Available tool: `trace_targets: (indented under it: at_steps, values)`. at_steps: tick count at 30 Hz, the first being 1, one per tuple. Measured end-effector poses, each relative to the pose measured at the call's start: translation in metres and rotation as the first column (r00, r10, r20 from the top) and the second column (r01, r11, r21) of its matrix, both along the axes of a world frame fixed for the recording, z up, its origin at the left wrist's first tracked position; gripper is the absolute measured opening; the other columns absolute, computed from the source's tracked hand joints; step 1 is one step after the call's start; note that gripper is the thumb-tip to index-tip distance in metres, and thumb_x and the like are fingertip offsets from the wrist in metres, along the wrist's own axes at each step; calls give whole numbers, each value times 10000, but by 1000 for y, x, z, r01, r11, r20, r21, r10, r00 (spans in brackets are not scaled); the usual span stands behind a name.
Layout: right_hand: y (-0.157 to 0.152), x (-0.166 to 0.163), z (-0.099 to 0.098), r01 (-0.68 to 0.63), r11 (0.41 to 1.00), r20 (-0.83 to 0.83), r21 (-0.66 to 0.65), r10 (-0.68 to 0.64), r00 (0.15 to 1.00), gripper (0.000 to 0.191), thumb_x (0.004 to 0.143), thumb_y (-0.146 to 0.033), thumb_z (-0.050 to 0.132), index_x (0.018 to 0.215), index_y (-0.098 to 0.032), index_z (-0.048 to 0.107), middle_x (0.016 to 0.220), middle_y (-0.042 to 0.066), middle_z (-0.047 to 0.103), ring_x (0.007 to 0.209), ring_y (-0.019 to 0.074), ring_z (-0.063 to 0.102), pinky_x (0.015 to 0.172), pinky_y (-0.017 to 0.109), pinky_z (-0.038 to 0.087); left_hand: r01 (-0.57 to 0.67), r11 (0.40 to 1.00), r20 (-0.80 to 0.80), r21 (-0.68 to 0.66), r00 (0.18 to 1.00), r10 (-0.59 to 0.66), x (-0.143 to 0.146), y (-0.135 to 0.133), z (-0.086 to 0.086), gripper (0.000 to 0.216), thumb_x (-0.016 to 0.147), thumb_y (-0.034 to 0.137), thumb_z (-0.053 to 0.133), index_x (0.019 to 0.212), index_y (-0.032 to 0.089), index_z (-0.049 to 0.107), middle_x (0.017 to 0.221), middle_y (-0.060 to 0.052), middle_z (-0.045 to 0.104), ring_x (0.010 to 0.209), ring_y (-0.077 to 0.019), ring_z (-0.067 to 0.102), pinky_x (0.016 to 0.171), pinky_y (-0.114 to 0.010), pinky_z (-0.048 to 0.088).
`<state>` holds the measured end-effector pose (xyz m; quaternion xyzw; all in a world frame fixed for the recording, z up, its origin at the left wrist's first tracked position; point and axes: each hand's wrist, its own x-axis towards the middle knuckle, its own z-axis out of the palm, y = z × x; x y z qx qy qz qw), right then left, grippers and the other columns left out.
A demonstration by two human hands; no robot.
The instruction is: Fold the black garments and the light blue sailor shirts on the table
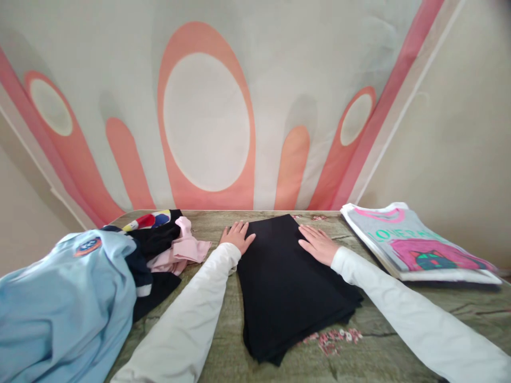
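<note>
person: two arms in view | left sleeve [187, 319]: long, plain white, soft creases along it, cuff ending at the wrist | right sleeve [407, 314]: same plain white, long, cuff at the wrist | left hand [237, 235], right hand [318, 243]: bare

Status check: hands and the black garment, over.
Left hand flat on black garment, far left edge. Right hand flat on far right. Clothes pile at left, folded shirt at right.

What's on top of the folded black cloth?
The black cloth bears only the left hand and right hand, flat at its far end. Beneath it is hidden.
</note>
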<state>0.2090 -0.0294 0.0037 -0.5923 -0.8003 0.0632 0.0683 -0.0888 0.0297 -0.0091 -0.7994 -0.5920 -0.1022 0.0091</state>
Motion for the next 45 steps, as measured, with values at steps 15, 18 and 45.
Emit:
trace_targets:
  at_steps: [15, 18, 45]
  values:
    - [-44, 20, -10, -181, 979, -138, 90, 192, 972, 549, 857, -479, 317, 1328, -197, 329, 1403, 63, 273, 1289, 221, 217, 1044, 432, 208, 484, 867, -30, -115, 871, -490, 66, -123, 27, 580, 840, 565, 265, 1330, 257, 297, 1417, -62, 236, 1285, -265, 210, 1011, -514, 160]
    - [-51, 39, -5, -185, 979, -196, 88, 200, 960, 518, 844, -447, 369, 1274, -161, 419, 1350, 105, 365, 1227, 229, 345, 1021, 409, 280, 522, 844, -31, -124, 848, -529, 64, -158, 32, 595, 828, 565, 306, 1328, 243, 301, 1421, -70, 226, 1289, -261, 199, 1023, -503, 150]
    - [-161, 55, 10, -410, 886, 28, 216, 414, 910, 634, 625, -50, 420, 1230, -233, 471, 1280, 39, 467, 1118, 186, 472, 946, 350, 389, 495, 862, -58, 109, 869, -492, 18, -254, 30, 443, 719, 100, 430, 1152, 172, 491, 1185, -98, 541, 1085, -227, 502, 900, -380, 439]
